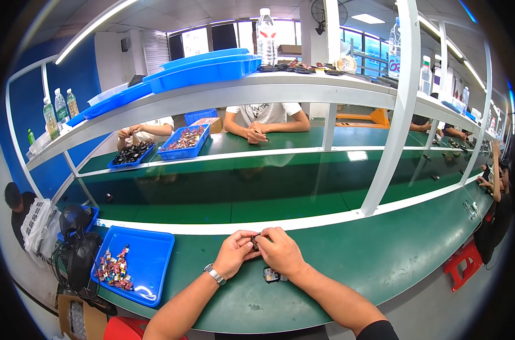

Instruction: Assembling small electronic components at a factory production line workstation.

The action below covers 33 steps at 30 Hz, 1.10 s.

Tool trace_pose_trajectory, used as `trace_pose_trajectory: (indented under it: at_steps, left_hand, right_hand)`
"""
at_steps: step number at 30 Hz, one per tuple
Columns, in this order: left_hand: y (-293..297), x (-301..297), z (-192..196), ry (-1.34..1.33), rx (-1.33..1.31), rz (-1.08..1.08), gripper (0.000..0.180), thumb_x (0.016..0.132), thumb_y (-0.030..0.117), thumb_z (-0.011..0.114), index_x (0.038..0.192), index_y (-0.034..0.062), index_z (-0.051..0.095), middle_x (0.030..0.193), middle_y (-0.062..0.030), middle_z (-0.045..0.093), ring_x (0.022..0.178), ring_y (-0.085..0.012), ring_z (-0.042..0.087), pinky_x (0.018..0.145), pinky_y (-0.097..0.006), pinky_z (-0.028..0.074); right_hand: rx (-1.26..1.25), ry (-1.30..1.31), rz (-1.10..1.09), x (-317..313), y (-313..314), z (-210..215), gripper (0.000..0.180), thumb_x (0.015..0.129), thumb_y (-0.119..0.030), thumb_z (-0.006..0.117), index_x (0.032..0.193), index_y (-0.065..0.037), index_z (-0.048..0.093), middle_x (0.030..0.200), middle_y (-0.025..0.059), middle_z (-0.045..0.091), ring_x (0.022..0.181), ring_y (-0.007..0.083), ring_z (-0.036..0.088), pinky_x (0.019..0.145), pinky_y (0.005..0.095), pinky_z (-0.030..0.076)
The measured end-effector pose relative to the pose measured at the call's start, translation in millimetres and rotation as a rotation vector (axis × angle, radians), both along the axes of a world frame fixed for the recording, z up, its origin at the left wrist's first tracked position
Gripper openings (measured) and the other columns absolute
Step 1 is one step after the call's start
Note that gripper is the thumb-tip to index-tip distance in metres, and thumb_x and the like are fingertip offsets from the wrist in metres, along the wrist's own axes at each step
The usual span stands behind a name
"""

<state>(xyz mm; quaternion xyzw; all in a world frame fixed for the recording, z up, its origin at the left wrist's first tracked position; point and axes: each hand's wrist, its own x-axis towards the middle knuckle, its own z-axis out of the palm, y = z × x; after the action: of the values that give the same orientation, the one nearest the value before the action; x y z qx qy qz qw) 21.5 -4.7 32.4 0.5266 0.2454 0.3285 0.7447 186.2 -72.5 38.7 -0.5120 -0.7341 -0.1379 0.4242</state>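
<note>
My left hand (236, 254), with a metal-banded watch on its wrist, and my right hand (280, 251) meet above the green table (337, 266). Between their fingertips they pinch a small black part (255, 242), mostly covered by the fingers. Just below my right hand, a small black and silver piece (272, 275) lies on the table. To the left of my left forearm stands a blue tray (155, 243) with a heap of small red, white and yellow components (115, 269) in it.
A white-framed shelf (302, 85) spans the far side, bearing blue trays (206, 66) and a water bottle (266, 37). One upright (390, 119) rises at right. A black fan-like object (79, 243) stands left of the tray. Co-workers sit opposite. A red stool (464, 263) is at right.
</note>
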Motion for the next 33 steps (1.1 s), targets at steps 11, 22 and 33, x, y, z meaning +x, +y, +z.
trace_pose_trajectory:
  at_steps: [11, 22, 33]
  left_hand:
    - [3, -2, -9, -0.122, -0.048, -0.041, 0.027, 0.101, 0.003, 0.054, 0.127, 0.0026, 0.048, 0.12, -0.0121, 0.064, 0.112, -0.0218, 0.064, 0.101, -0.043, 0.055]
    - [2, -3, -10, -0.123, -0.073, -0.044, 0.027, 0.101, 0.004, 0.054, 0.127, 0.004, 0.049, 0.12, -0.0113, 0.064, 0.111, -0.021, 0.064, 0.098, -0.043, 0.055]
    - [13, -7, -17, -0.227, -0.098, -0.029, 0.031, 0.101, 0.006, 0.055, 0.131, 0.0066, 0.048, 0.126, -0.0113, 0.062, 0.113, -0.0212, 0.063, 0.098, -0.041, 0.054]
  right_hand:
    - [0.128, 0.023, 0.019, -1, 0, -1, 0.017, 0.073, -0.002, 0.072, 0.09, -0.005, 0.07, 0.096, 0.0048, 0.063, 0.087, 0.0234, 0.063, 0.072, 0.0335, 0.055]
    - [0.159, -0.051, -0.011, -3, 1, -3, 0.015, 0.073, -0.004, 0.072, 0.088, -0.005, 0.071, 0.093, 0.0043, 0.065, 0.087, 0.0223, 0.063, 0.073, 0.0334, 0.055]
    - [0.054, 0.067, 0.038, -9, 4, -4, 0.032, 0.074, -0.009, 0.077, 0.104, -0.005, 0.07, 0.117, 0.0105, 0.062, 0.096, 0.0273, 0.063, 0.082, 0.0365, 0.055]
